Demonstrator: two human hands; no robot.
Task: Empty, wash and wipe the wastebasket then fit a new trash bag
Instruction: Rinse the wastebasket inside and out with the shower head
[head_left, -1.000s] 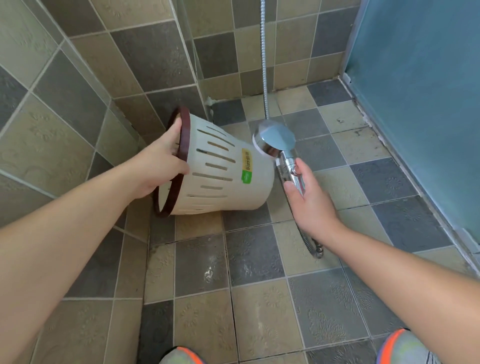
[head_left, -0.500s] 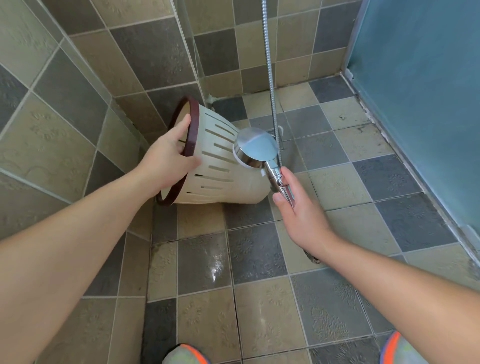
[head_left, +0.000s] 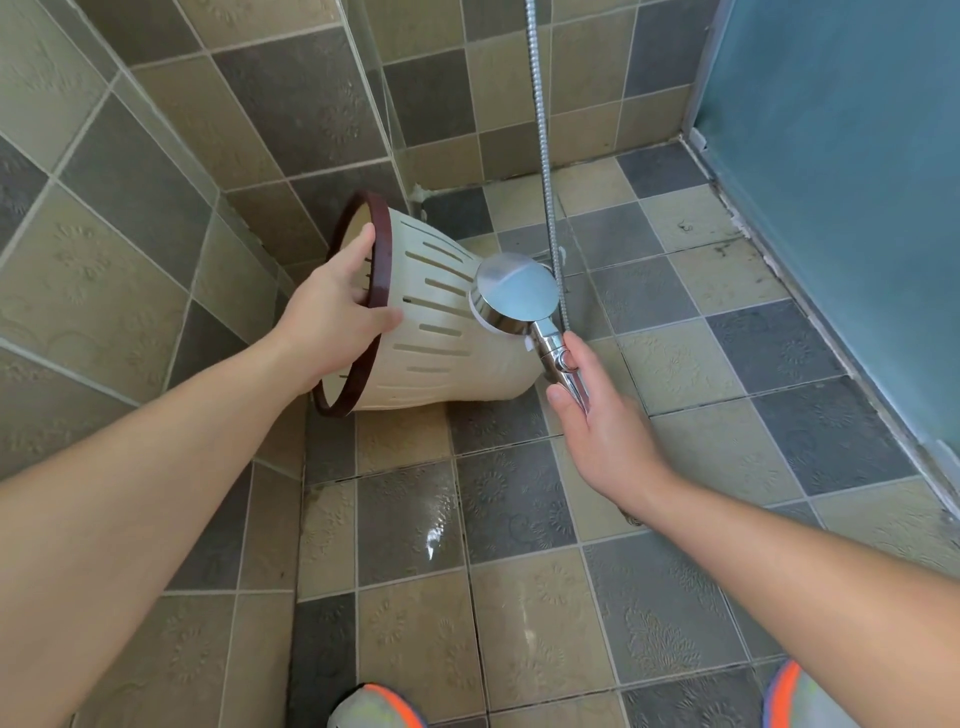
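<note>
At the bottom edge of the frame two shoe toes (head_left: 371, 706) with orange trim showed on the wet tiled floor (head_left: 415, 525). Right of centre, the right hand (head_left: 597, 431) gripped the chrome handle of the shower head (head_left: 514, 291), fingers curled round it and thumb lying along its side. Compared with half a second earlier, the round head had shifted a little toward the wastebasket's base and now overlapped its slotted wall. Left of centre, the left hand (head_left: 337, 317) held the cream wastebasket (head_left: 441, 338) by its dark brown rim, fingers inside and thumb outside, as before; it lay tilted on its side near the wall corner, mouth toward the left. The metal hose (head_left: 543, 130) ran up to the top edge.
</note>
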